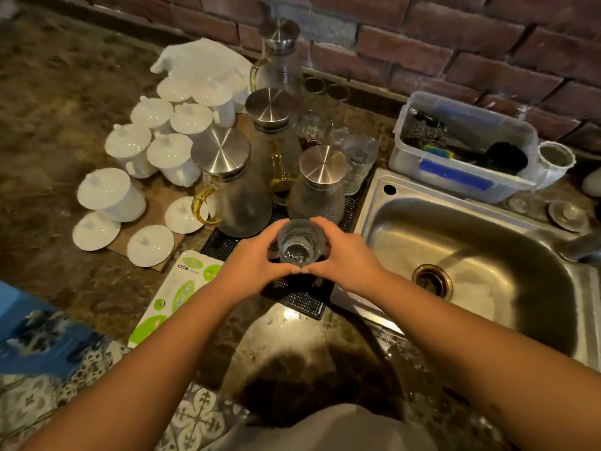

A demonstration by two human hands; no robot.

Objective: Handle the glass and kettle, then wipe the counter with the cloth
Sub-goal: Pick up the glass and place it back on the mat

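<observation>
Nearest the camera a grey-clad torso (325, 428) is seen at six o'clock, and from it two bare forearms run up toward the centre of the view. Beyond them the mottled counter (65, 125) spreads across the left half, with the steel sink (487, 242) set in at three o'clock. A black drip mat (302, 304) lies between counter and sink, just below the hands. On it, at twelve o'clock from the hands, four lidded glass jugs are grouped; the nearest kettle (317, 187) stands just beyond the fingertips, upright, its steel lid facing up. A white cloth (201, 60) is bunched at eleven o'clock, well apart, behind white lidded cups (112, 193).

The glass (300, 242) is held upright above the mat, mouth toward the camera, its long axis vertical. It is cupped from both sides: the left hand (257, 255) is curled round its nine o'clock side, the right hand (344, 255) round its three o'clock side, thumbs touching beneath. The kettle is judged slightly nearer the right hand, so a short forward reach is called for.
</observation>
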